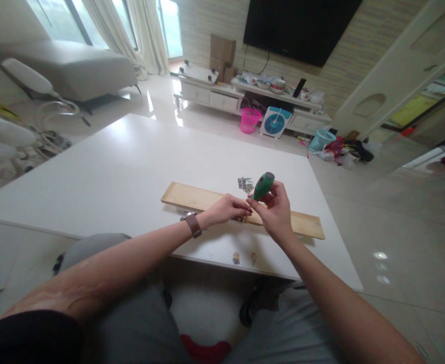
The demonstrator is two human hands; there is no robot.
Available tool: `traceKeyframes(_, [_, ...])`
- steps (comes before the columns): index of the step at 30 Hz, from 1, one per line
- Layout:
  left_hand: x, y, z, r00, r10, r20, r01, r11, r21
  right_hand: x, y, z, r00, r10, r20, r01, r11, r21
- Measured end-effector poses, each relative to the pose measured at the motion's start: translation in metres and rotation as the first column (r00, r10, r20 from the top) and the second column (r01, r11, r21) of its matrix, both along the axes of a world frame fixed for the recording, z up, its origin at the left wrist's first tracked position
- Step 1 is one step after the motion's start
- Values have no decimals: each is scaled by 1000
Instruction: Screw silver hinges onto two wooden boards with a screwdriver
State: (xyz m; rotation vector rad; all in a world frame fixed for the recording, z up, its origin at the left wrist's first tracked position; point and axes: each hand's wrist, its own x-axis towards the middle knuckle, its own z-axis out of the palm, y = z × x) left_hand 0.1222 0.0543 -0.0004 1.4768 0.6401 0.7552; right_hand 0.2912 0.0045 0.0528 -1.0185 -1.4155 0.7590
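Note:
My right hand (277, 210) grips a green-handled screwdriver (263, 187) with a dark end, tilted with its handle up. The thumb and fingers wrap the lower handle, and the shaft is mostly hidden. Close beside its lower end, my left hand (228, 208) has its fingertips pinched together; something small may be between them, but I cannot make it out. Both hands are over the middle of a long wooden board (192, 196) that lies across the white table (131, 167). Just behind the board sits a small pile of metal hinges (245, 184).
Near the table's front edge lie a small cartoon-figure piece (236, 258) and a small key-like item (253, 259). Beyond the table stand a pink basket (250, 121), a blue-white box fan (275, 123) and a low white cabinet (222, 101).

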Motion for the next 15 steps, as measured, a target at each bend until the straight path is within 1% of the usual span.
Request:
traceKeyframes(2, [0,0,0,1000,-3,-1,3,1000,-1,0,0,0,1000,-3,-12,2,1000,-14])
traceKeyframes(6, [0,2,0,999,-31,12,31,1000,6,0,-3,0,997,73,-31,-73,997,-9])
traceKeyframes(8, [0,2,-1,999,-44,6,44,999,19,1,-3,0,997,80,-21,-80,997,10])
traceKeyframes(11, [-1,2,-1,999,-40,-10,40,998,37,1,-1,-1,999,32,-15,-31,999,23])
traceKeyframes(15, [0,3,-3,1000,-24,-3,25,999,45,1,-1,0,999,-29,-26,29,1000,-11])
